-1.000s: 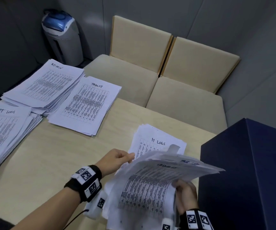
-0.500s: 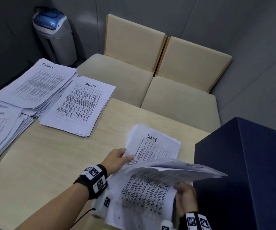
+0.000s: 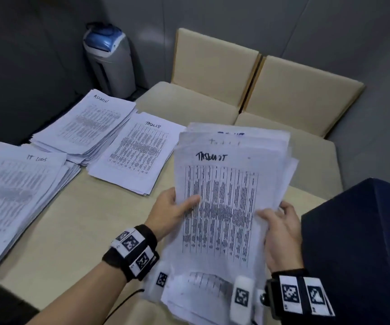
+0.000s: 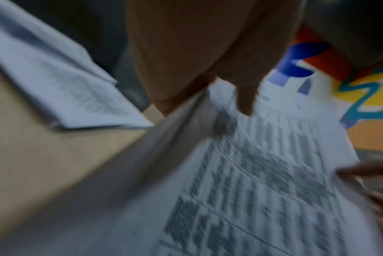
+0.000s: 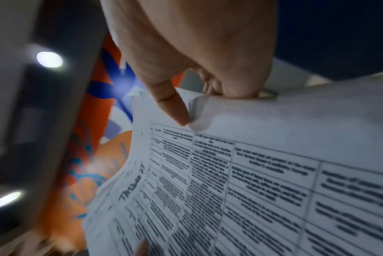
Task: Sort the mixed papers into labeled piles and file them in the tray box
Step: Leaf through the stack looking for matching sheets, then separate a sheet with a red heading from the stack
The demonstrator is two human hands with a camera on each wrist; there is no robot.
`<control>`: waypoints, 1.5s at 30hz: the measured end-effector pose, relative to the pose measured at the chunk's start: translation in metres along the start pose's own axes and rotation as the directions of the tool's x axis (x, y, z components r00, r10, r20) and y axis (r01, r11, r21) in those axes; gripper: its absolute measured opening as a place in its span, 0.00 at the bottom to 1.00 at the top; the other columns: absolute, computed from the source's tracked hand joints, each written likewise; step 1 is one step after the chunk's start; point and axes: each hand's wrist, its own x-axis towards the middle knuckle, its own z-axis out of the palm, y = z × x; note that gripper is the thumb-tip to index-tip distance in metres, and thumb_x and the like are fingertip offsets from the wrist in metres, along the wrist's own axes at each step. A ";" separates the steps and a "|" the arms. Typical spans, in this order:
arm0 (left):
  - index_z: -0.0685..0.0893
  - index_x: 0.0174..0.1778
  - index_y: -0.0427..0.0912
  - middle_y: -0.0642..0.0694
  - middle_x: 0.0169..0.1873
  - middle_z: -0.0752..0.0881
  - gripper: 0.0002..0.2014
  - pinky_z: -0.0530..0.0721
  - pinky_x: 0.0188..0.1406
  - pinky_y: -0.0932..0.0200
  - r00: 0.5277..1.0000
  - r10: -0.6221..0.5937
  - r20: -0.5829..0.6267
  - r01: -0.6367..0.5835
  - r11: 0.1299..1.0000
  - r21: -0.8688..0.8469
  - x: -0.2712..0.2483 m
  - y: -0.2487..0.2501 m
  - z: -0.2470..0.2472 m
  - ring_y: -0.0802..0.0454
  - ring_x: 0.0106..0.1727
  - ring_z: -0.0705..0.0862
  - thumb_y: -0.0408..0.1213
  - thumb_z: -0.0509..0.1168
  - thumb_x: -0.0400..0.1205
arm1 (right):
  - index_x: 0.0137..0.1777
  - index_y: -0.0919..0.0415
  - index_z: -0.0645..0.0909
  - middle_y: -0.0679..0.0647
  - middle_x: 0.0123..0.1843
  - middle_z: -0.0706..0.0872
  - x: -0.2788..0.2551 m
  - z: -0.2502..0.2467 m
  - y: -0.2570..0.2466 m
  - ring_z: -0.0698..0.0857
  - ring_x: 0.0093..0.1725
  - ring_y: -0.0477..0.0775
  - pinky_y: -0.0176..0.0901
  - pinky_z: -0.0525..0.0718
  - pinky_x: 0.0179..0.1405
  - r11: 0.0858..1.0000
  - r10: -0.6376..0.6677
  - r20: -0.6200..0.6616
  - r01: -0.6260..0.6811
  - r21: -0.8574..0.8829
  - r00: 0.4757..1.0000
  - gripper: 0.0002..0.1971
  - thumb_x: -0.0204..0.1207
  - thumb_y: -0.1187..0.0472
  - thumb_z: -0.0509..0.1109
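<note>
Raised off the desk (image 3: 55, 231) at near right, beside the dark blue tray box (image 3: 358, 242): mixed stack (image 3: 222, 207), "TASKLIST" sheet on top. Gripped by left hand (image 3: 169, 211) at left edge, right hand (image 3: 282, 227) at right edge. Sorted piles (image 3: 83, 127) far left.

Handwritten headings: "ADMIN" on the far left pile (image 3: 85, 124), "IT LOGS" on the near left pile (image 3: 18, 184), "TASKLIST" on the middle pile (image 3: 137, 153) and the held stack (image 3: 224, 202)

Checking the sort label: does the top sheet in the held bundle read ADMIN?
No, the held bundle's top sheet is hand-lettered TASKLIST, matching the Tasklist pile.
</note>
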 end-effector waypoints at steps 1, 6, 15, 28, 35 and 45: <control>0.85 0.54 0.34 0.49 0.40 0.91 0.16 0.85 0.39 0.64 0.995 0.052 -0.084 -0.052 0.999 -0.001 0.002 0.010 -0.003 0.55 0.41 0.89 0.45 0.71 0.80 | 0.59 0.59 0.77 0.55 0.48 0.91 -0.001 0.013 -0.010 0.90 0.45 0.52 0.43 0.86 0.47 0.997 -0.075 0.045 0.076 -0.011 0.996 0.17 0.74 0.75 0.69; 0.82 0.60 0.34 0.41 0.50 0.91 0.13 0.89 0.50 0.54 0.903 0.326 -0.281 -0.355 0.933 -0.055 0.014 0.072 -0.032 0.51 0.52 0.90 0.34 0.71 0.81 | 0.47 0.69 0.78 0.55 0.36 0.80 -0.009 0.079 -0.032 0.79 0.35 0.51 0.45 0.78 0.37 0.948 -0.285 0.168 0.304 -0.098 0.944 0.12 0.83 0.58 0.67; 0.90 0.47 0.44 0.50 0.42 0.91 0.05 0.89 0.50 0.49 0.854 0.343 -0.390 -0.288 0.938 0.194 0.057 0.050 -0.122 0.49 0.46 0.89 0.33 0.70 0.79 | 0.55 0.67 0.77 0.52 0.41 0.84 0.022 0.172 -0.027 0.82 0.39 0.42 0.37 0.78 0.44 0.937 -0.311 0.222 0.338 -0.091 0.924 0.08 0.85 0.61 0.64; 0.84 0.55 0.31 0.40 0.39 0.86 0.16 0.85 0.32 0.52 0.885 -0.192 -0.425 0.403 0.773 0.489 0.228 -0.025 -0.259 0.43 0.34 0.84 0.43 0.70 0.82 | 0.58 0.54 0.75 0.54 0.57 0.84 0.094 0.142 0.077 0.83 0.55 0.53 0.46 0.78 0.58 0.858 0.098 -0.053 -0.111 -0.502 0.994 0.12 0.78 0.65 0.72; 0.73 0.64 0.29 0.33 0.60 0.78 0.23 0.85 0.53 0.44 0.875 0.107 -0.471 0.343 0.549 0.762 0.246 -0.048 -0.241 0.37 0.55 0.81 0.34 0.72 0.77 | 0.54 0.66 0.83 0.66 0.55 0.88 0.065 0.046 0.108 0.81 0.48 0.56 0.50 0.77 0.63 0.642 0.097 -0.493 -0.433 -0.633 0.865 0.21 0.67 0.54 0.82; 0.79 0.62 0.37 0.38 0.66 0.79 0.22 0.69 0.71 0.36 0.866 0.497 -0.056 -0.186 0.424 0.886 0.144 -0.033 -0.115 0.37 0.69 0.77 0.35 0.70 0.71 | 0.70 0.68 0.64 0.72 0.69 0.69 0.031 -0.002 0.124 0.69 0.70 0.70 0.59 0.73 0.63 0.247 0.153 -0.644 -0.660 -0.709 0.749 0.58 0.50 0.29 0.81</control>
